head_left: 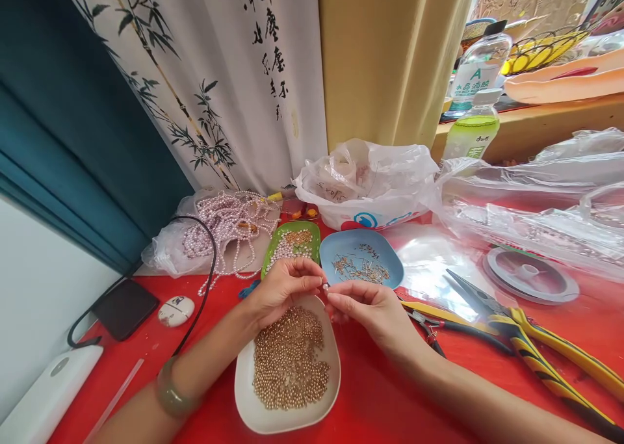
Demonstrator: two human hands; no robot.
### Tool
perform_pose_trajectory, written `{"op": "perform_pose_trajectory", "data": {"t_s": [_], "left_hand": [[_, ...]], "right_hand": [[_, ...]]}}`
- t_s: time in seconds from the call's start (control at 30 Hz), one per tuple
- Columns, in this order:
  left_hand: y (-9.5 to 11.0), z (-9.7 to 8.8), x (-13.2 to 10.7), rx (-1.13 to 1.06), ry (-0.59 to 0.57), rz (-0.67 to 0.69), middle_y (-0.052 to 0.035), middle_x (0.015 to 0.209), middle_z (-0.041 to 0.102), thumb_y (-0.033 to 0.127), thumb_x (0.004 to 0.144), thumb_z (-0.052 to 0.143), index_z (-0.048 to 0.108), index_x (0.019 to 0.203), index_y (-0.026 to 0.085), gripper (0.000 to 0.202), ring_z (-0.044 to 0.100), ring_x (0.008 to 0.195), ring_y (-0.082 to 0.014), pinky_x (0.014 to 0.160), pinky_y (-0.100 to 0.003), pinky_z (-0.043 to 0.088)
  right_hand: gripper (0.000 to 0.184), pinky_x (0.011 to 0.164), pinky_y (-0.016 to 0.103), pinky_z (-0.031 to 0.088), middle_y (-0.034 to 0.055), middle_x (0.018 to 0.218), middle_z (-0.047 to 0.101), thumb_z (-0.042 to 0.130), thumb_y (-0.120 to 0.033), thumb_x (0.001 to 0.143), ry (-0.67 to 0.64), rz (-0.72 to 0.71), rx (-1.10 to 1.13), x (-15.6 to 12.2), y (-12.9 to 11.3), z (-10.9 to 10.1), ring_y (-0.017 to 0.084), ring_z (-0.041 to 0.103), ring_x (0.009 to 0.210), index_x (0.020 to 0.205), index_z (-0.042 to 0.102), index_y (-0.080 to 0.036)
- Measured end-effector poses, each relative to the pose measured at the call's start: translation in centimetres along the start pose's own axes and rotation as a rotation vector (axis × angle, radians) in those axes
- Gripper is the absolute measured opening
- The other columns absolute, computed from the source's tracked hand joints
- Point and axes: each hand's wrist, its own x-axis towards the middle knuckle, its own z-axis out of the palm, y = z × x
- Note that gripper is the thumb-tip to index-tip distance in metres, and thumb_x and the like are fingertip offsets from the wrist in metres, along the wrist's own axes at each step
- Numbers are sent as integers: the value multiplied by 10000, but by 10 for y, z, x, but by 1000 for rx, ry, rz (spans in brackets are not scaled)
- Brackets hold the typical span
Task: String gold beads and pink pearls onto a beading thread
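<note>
My left hand [292,285] and my right hand [363,304] meet fingertip to fingertip over the far rim of a white tray [248,402] of small gold beads [292,359]. A small pale bead [325,287] shows between the two pinches, at the tips of my right thumb and forefinger. My left thumb and forefinger are closed beside it, on something too small to make out. Just beyond the hands stand a green tray [267,265] with pink and gold beads and a blue tray [397,272] holding short metal pins.
Yellow-and-black pliers [517,327] and other tools lie right, near a spool [531,275]. Pink bead strands [229,220] are heaped at back left, with a black cable [214,255] nearby. A plastic-lined container [365,190] and clear bags [536,216] stand behind.
</note>
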Motion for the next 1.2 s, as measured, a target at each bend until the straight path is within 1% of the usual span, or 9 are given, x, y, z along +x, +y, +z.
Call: {"op": "perform_pose_trajectory", "data": {"t_s": [0.17,0.33,0.6,0.77,1.2], "left_hand": [[0,-1,-1,18,5,3,0,635,616,146,607,709,632,669,125,101,575,576,-91,551,-199,442],[2,0,-2,29,-14,8,2,631,611,142,615,702,628,669,126,93,578,580,-96,569,-213,450],[2,-1,-2,39,-16,12,4,652,614,135,615,702,632,674,123,93,575,597,-84,575,-193,446],[2,-1,-2,52,-32,23,4,642,617,140,624,696,634,677,131,82,578,598,-92,584,-207,442],[3,0,-2,68,-32,14,4,636,620,145,625,693,631,673,135,79,578,597,-95,593,-214,439]], "right_hand": [[136,596,239,405,-16,579,612,652,-292,676,-7,-15,-14,-1,-1,-1,86,524,555,677,664,-156],[134,592,240,410,-14,582,614,652,-286,671,2,-3,-16,-2,-3,0,89,524,558,679,662,-152],[131,578,241,409,-16,573,611,653,-279,668,4,-15,-7,-1,-2,0,86,511,537,672,657,-149],[136,583,252,411,-16,570,607,649,-287,669,7,-15,-6,-3,-1,1,93,513,539,667,655,-151],[122,590,245,409,-21,571,609,653,-276,673,10,-6,14,-4,-3,1,87,520,538,665,658,-154]]}}
